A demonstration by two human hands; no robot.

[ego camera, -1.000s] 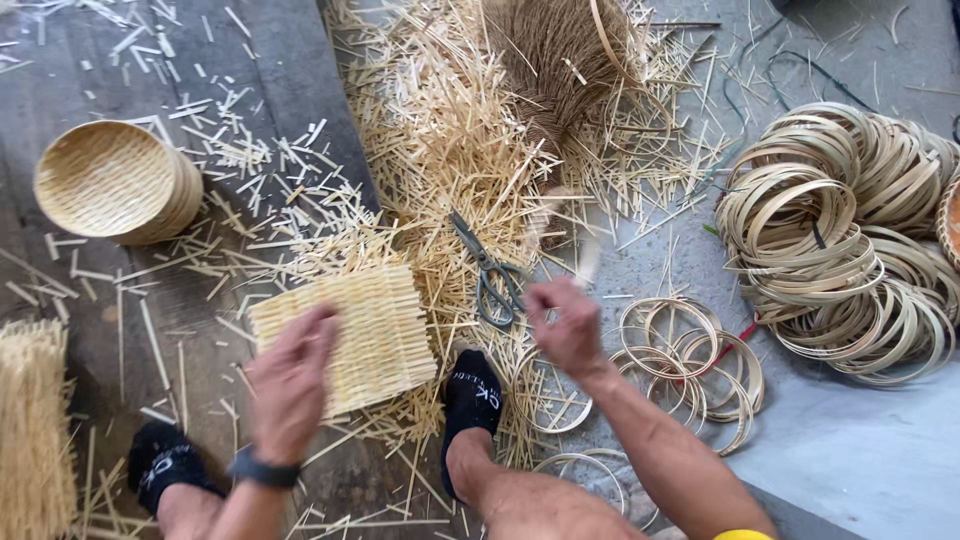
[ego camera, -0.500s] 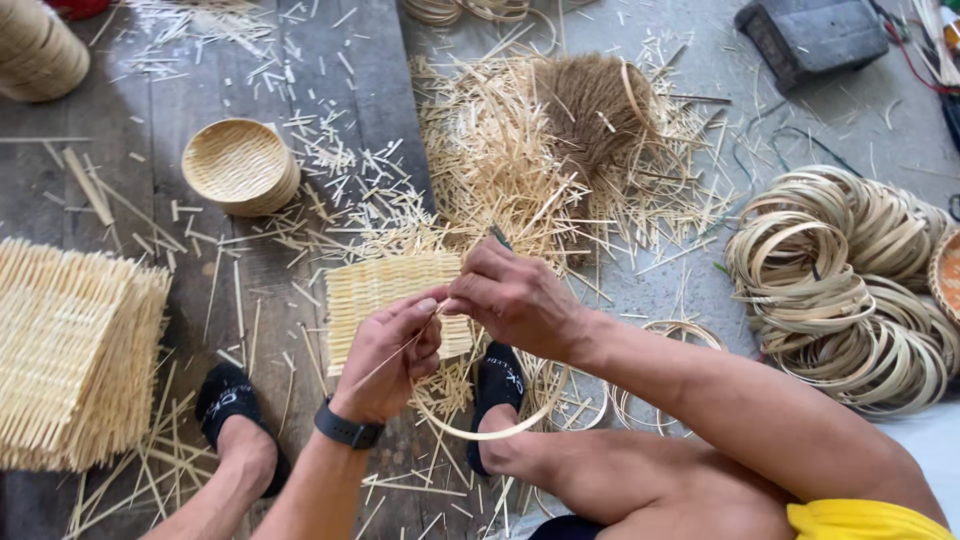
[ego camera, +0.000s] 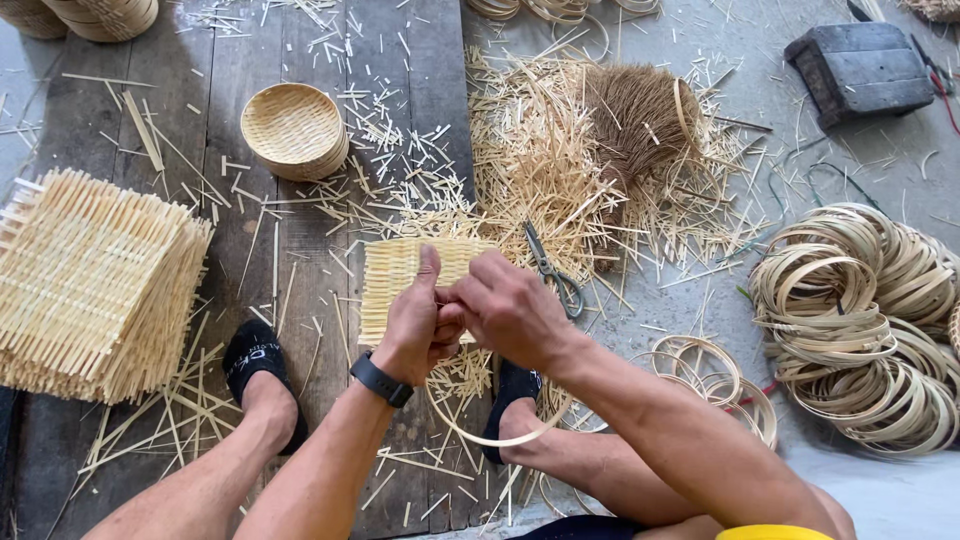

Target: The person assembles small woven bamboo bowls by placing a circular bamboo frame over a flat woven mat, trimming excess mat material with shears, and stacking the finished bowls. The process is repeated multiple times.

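Between the two sock-clad feet, at the centre of the plank floor (ego camera: 250, 260), the left hand (ego camera: 415, 325) and right hand (ego camera: 510, 310) meet, both pinched closed on the top of a thin pale bamboo-strip hoop (ego camera: 490, 438), whose loop hangs toward six o'clock. Beneath the hands lies a flat square woven bamboo mat (ego camera: 395, 275). I judge the hoop light and springy, stiff along its length yet liable to crack if bent sharply; it is best held where the ends overlap, with fingertips on its flat faces. Steel scissors (ego camera: 555, 272) lie at two o'clock, coiled hoops (ego camera: 860, 320) at three, stacked mats (ego camera: 95, 285) at nine, and a small round woven basket (ego camera: 293, 128) at eleven.
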